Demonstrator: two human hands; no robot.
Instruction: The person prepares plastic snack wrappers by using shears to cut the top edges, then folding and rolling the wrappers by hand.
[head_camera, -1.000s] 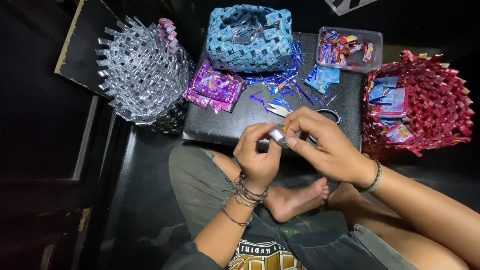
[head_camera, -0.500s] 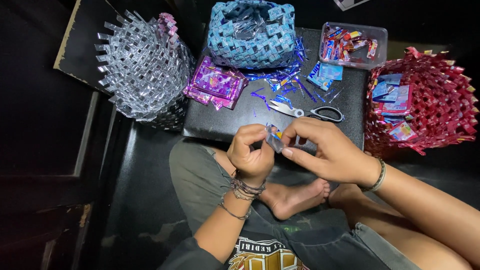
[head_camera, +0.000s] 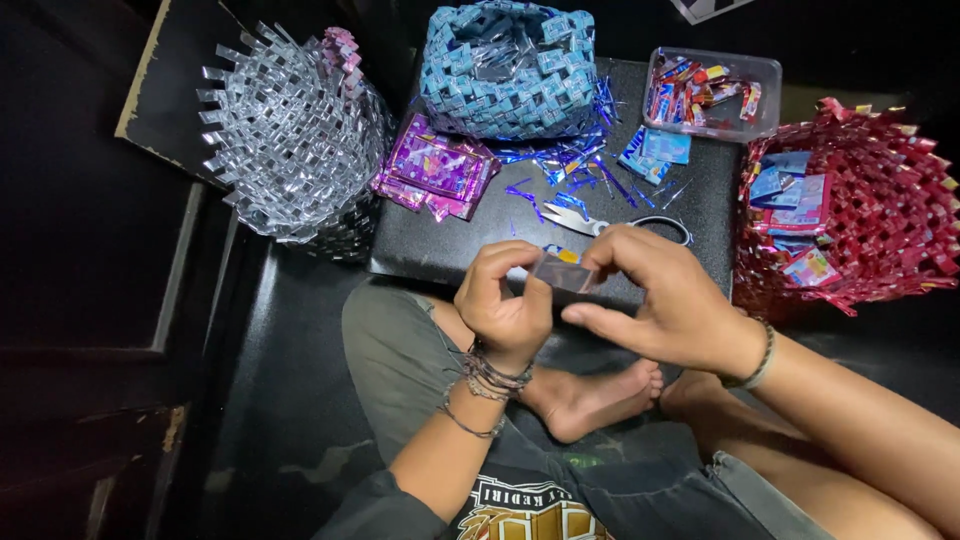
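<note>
Foil strip (head_camera: 562, 272), pinched between both hands' grip

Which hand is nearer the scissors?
Right. The right hand sits just below the scissors, partly covering the handles; the left hand is farther down-left.

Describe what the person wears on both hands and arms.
Both forearms are bare, no sleeves in view. The left hand has a stack of dark cord and bead bracelets at its wrist, plus one thin loose bangle lower down. The right hand has one braided, greenish band. No rings or gloves are visible.
</note>
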